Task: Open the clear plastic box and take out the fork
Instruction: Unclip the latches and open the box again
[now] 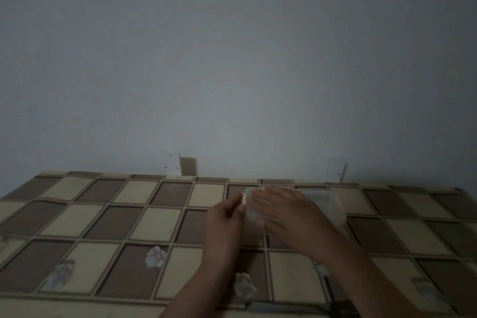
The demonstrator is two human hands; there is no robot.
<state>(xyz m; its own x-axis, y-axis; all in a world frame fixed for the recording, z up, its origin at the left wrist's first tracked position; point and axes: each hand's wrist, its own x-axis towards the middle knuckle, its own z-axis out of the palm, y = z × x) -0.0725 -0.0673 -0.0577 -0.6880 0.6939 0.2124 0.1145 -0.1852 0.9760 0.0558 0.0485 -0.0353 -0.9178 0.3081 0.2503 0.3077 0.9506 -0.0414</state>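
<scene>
Clear plastic box (320, 204), no readable label, under flat right hand (289, 217); left hand (224, 217) pinches its pink clasp (243, 198).

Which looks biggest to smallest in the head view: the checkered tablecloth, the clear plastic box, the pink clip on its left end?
1. Checkered tablecloth, by far the largest; it spans the frame.
2. Clear plastic box, partly hidden under the right hand.
3. Pink clip, a thin strip beside the left hand.

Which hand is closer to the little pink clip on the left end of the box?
The left hand. Its fingers are right at the pink clip on the clear plastic box. The right hand rests flat on the lid beside it.
</scene>
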